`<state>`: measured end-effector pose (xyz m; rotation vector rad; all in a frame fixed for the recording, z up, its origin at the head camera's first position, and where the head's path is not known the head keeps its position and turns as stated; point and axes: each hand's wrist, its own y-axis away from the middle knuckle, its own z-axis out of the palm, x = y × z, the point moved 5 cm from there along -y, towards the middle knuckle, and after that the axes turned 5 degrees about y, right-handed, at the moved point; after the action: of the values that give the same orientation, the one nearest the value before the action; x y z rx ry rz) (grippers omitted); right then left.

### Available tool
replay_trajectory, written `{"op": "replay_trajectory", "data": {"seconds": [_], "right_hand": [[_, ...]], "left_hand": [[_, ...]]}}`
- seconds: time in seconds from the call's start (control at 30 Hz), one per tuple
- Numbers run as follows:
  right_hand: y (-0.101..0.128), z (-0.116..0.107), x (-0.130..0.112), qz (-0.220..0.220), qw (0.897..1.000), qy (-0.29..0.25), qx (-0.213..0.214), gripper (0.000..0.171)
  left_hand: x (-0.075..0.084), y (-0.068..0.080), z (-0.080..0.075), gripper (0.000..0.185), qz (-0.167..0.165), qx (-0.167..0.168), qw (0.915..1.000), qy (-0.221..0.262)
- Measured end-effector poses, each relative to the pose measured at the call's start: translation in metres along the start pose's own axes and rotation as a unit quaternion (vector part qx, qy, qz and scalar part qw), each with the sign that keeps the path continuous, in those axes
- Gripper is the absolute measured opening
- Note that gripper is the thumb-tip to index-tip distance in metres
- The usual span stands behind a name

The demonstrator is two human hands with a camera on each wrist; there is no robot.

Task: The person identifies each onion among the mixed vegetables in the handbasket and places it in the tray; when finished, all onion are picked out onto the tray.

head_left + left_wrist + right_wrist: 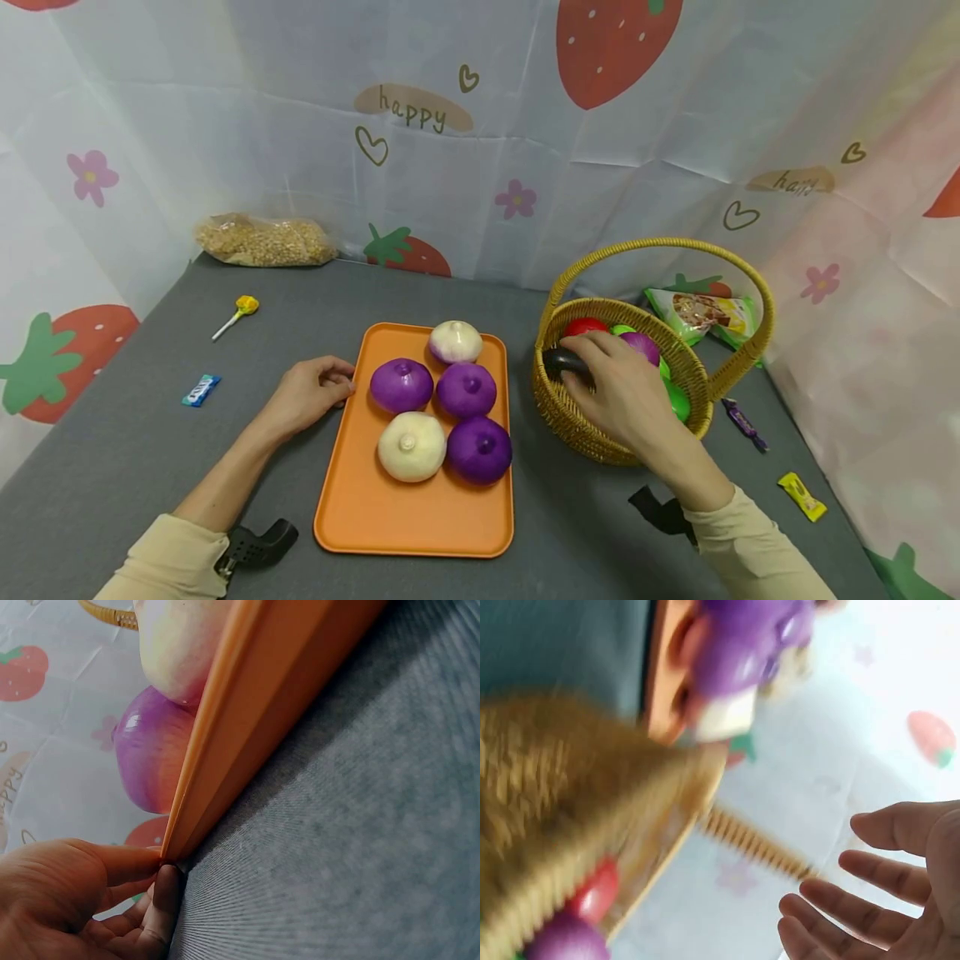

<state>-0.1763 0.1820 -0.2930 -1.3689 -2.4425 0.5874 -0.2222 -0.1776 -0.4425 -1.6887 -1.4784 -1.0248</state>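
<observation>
An orange tray [405, 517] lies on the grey table and carries three purple onions [467, 389] and two white onions [411, 447]. My left hand [311, 396] sits at the tray's left edge. In the left wrist view its fingertips [169, 889] pinch the tray rim [247, 727], with a purple onion [154, 750] just behind it. My right hand [615, 387] reaches into the wicker basket [600, 450], above a dark rounded item [561, 362]. In the right wrist view that hand [870, 892] is spread and holds nothing. Red, purple and green items fill the basket.
A bag of grains [264, 240] lies at the back left, with a lollipop [238, 312] and a blue candy [200, 389] left of the tray. A snack packet [701, 315] lies behind the basket. A purple candy [742, 421] and a yellow candy [801, 495] lie to its right.
</observation>
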Motion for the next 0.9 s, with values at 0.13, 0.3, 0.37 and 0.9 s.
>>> {"op": "replay_trajectory", "data": {"seconds": [0.13,0.3,0.37,0.9], "right_hand": [[-0.011,-0.003,0.035,0.044,0.999,0.016,-0.014,0.032],[-0.017,0.004,0.075,0.100,0.990,0.029,-0.094,0.040],[-0.018,0.008,0.087,0.112,0.984,0.032,-0.134,0.045],[-0.013,0.036,0.107,0.107,0.945,0.021,-0.307,0.057]], "left_hand": [[0.000,0.000,0.000,0.029,-0.003,-0.003,1.0000,-0.003],[0.000,0.000,0.000,0.030,-0.008,-0.007,0.9999,-0.004],[0.000,0.000,0.000,0.030,-0.007,-0.006,0.9999,-0.004],[0.002,0.001,0.001,0.028,0.003,-0.004,0.9999,0.010]]}}
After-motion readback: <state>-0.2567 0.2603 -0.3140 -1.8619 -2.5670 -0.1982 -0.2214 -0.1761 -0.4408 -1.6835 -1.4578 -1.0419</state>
